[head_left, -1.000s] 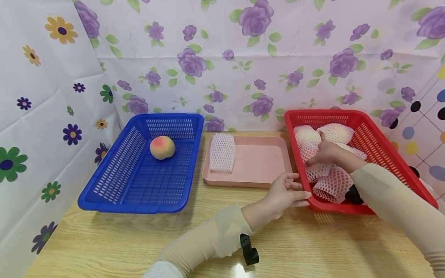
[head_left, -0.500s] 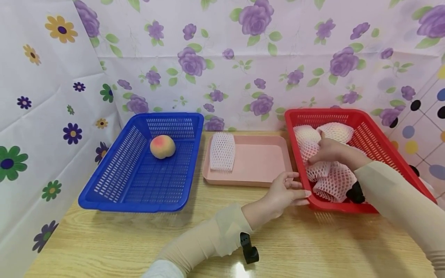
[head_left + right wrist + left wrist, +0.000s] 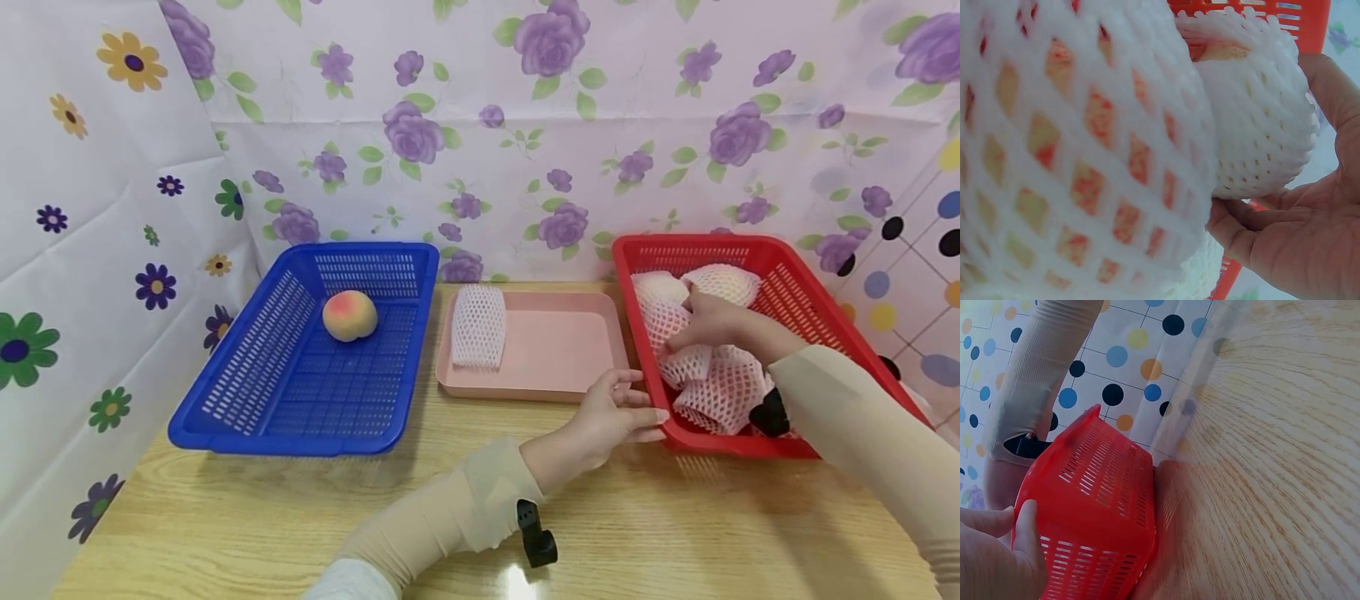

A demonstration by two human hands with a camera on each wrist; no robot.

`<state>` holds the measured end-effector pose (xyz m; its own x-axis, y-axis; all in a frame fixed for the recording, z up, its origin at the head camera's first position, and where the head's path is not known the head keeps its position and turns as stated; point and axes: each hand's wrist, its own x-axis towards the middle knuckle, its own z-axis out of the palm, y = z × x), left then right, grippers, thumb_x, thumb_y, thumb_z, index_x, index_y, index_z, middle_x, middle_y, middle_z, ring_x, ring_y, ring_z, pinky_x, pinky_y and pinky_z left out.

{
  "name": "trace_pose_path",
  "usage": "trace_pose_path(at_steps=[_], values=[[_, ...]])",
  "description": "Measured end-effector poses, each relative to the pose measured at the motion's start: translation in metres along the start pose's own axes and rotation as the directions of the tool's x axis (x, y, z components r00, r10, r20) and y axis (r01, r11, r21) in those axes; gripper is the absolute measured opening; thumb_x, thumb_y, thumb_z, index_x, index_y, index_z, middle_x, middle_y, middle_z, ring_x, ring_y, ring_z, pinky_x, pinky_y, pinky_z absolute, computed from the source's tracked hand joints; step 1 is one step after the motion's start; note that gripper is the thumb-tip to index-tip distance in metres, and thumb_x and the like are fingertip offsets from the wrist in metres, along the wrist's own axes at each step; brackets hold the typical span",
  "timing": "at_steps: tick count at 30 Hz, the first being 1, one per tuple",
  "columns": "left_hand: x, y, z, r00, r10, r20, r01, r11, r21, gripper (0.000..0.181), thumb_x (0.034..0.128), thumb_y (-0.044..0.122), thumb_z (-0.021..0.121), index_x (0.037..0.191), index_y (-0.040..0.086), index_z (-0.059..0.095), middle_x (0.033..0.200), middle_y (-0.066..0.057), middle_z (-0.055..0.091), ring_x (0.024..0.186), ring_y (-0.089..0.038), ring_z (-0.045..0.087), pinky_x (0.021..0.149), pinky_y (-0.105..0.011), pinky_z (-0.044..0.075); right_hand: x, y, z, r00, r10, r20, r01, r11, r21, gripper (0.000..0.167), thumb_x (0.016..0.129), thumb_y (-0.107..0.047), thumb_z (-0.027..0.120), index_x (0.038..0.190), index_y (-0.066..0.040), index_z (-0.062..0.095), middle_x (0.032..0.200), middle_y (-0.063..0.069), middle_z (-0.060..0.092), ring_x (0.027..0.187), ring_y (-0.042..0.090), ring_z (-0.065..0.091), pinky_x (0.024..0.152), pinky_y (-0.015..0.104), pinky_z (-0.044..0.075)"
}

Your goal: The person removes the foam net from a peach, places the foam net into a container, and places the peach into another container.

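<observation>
In the head view, my left hand [image 3: 600,425] is at the near left corner of the red basket [image 3: 735,447]. Thumb and fingers pinch the basket rim in the left wrist view. My right hand [image 3: 712,321] reaches into the basket among several fruits in white foam nets. Its fingers and thumb curl round one netted fruit [image 3: 1260,119] in the right wrist view; the fruit's kind is mostly hidden by the foam. A larger netted fruit [image 3: 1097,156], red and yellow through the mesh, fills the left of that view.
A blue basket [image 3: 300,444] on the left contains one bare peach [image 3: 350,316]. Between the baskets, a shallow pink tray [image 3: 558,342] bears a flat white foam net sleeve [image 3: 478,327]. Patterned cloth walls stand behind and at both sides of the wooden table [image 3: 420,500].
My right wrist and forearm have shifted slightly to the right, while the fingers stay among the netted fruits. The left hand keeps its place on the rim.
</observation>
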<state>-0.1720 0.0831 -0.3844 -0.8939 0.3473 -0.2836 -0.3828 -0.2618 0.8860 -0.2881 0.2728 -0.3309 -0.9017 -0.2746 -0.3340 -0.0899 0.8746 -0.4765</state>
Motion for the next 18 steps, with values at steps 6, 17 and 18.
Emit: trace_pose_path(at_steps=[6,17,18], values=[[-0.001,0.000,0.000,1.000,-0.002,0.003,0.002,1.000,0.010,0.048,0.0813,-0.012,0.065,0.120,0.010,0.049,0.092,-0.008,0.058,0.077,-0.020,0.064,0.074,-0.042,0.058,-0.002,-0.002,-0.003,1.000,-0.008,-0.004,0.008,1.000,-0.019,0.111,0.069,-0.038,0.082,0.140,0.019,0.019,0.145,0.039,0.021,0.119,0.047,0.040,0.099,0.066,0.035],[-0.001,0.001,0.000,1.000,-0.004,0.007,0.004,1.000,0.006,0.048,0.0812,-0.012,0.065,0.120,0.010,0.049,0.092,-0.008,0.058,0.078,-0.020,0.065,0.074,-0.043,0.057,-0.011,-0.002,-0.011,0.999,-0.016,0.045,0.015,0.999,0.031,0.111,0.073,-0.041,0.079,0.144,0.015,0.015,0.152,0.032,0.012,0.132,0.052,0.024,0.101,0.072,0.025],[-0.001,0.001,0.000,1.000,-0.004,0.006,0.004,1.000,0.005,0.048,0.0812,-0.012,0.065,0.120,0.010,0.049,0.092,-0.008,0.058,0.079,-0.020,0.065,0.074,-0.043,0.057,-0.011,-0.002,-0.011,0.999,-0.019,0.044,0.018,0.999,0.037,0.109,0.073,-0.041,0.079,0.144,0.015,0.018,0.153,0.032,0.010,0.133,0.051,0.024,0.101,0.071,0.026]])
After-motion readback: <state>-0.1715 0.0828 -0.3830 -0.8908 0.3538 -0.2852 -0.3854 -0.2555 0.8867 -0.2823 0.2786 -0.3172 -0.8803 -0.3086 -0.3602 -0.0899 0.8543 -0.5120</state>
